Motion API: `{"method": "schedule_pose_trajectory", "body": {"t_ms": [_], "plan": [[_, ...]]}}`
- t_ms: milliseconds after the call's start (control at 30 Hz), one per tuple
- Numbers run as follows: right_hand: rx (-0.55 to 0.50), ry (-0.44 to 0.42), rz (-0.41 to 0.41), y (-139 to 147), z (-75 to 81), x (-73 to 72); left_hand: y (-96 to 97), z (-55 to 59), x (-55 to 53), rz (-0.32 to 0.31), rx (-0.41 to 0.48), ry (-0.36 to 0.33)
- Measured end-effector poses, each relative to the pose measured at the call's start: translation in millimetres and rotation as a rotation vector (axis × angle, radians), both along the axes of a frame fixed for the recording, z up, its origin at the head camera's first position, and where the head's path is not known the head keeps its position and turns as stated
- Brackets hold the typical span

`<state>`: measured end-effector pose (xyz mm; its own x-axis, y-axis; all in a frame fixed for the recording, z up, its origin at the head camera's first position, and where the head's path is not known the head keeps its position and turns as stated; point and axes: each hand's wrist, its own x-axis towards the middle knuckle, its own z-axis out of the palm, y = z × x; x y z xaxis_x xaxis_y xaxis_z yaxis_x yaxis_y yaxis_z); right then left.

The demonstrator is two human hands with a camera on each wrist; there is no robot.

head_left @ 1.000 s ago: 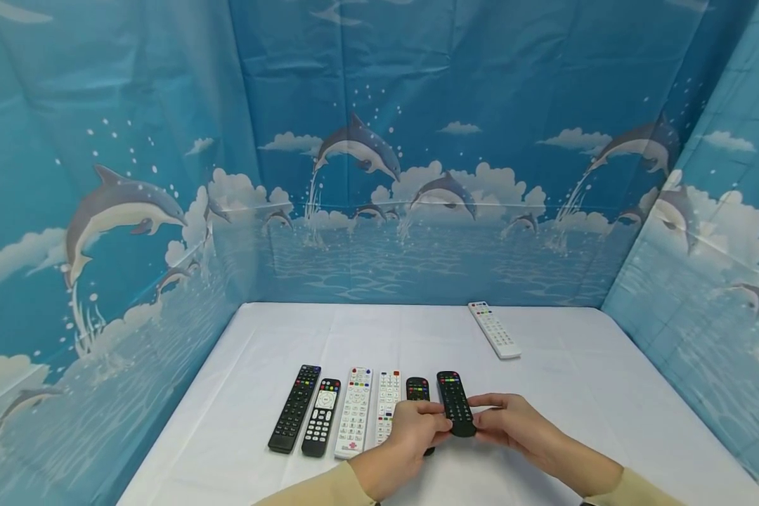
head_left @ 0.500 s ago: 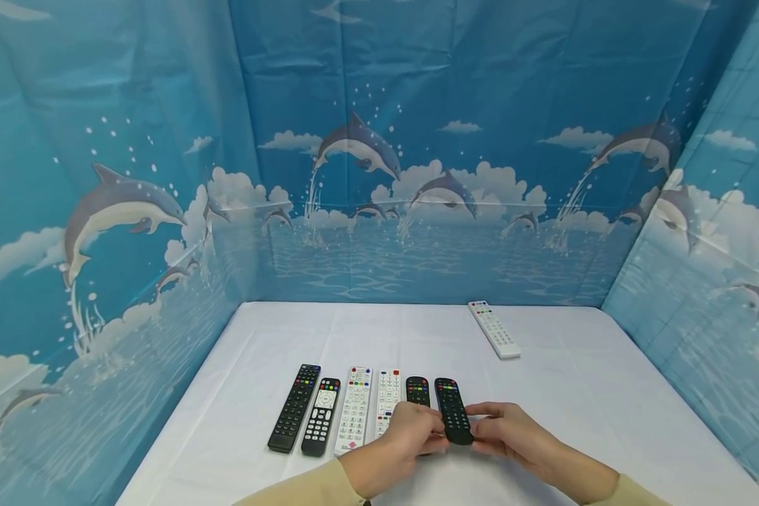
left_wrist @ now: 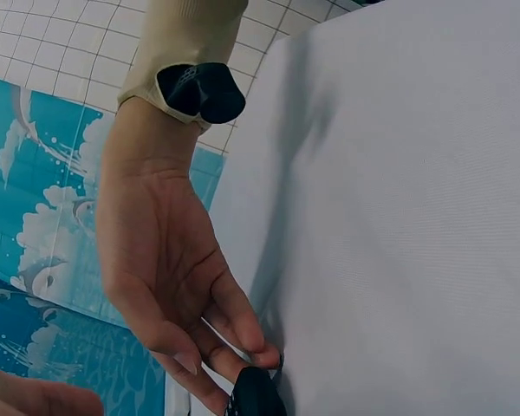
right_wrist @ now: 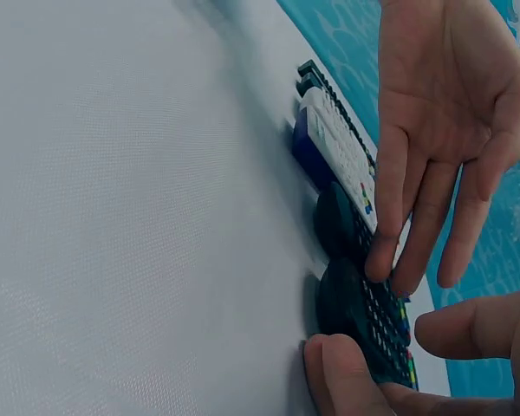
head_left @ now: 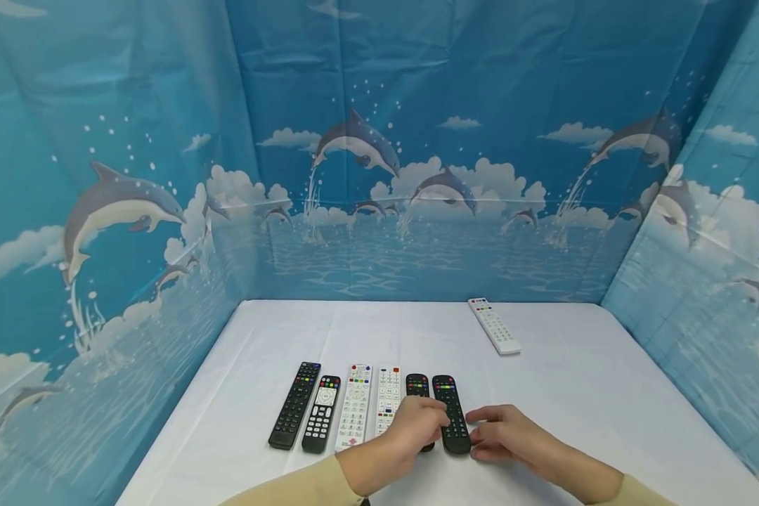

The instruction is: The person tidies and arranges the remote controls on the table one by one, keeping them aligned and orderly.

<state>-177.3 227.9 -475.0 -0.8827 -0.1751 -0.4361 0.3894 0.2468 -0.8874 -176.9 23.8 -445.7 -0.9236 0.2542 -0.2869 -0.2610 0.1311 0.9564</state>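
Observation:
A black remote control with coloured buttons lies at the right end of a row on the white table. My left hand reaches over the neighbouring black remote, hiding its middle. In the right wrist view the fingers of that left hand are straight, their tips right at the black remotes' keys. My right hand is at the right side of the end remote, fingers loosely spread. In the right wrist view, right-hand fingertips lie beside the remote's near end, not gripping it.
Left of the hands lie two white remotes, one wider than the other. Farther left are a black-and-white remote and a long black one. Another white remote lies slanted near the table's back. Dolphin-print curtains enclose the table.
The end black remote has moved toward me and slightly left, and stands straighter beside its neighbour. Both hands gripped it earlier; their fingers have loosened from it.

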Motion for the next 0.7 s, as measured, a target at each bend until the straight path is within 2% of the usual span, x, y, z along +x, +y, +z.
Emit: {"method": "schedule_pose_trajectory", "body": {"t_ms": [133,233,500,700], "plan": [[-0.02,-0.005,0.025,-1,0.7,-0.7,3.7,1.9,0.8,-0.046,-0.046,-0.008],[-0.029,0.004,0.027,-1,0.1,-2.2,7.1,3.3,0.9,-0.07,-0.038,-0.013],[-0.006,0.004,0.008,-2,-1.5,-4.9,12.2,2.0,4.1,-0.062,-0.004,0.003],[-0.006,0.005,0.006,-1,-3.7,-5.4,11.0,1.9,3.6,-0.054,0.005,-0.024]]}}
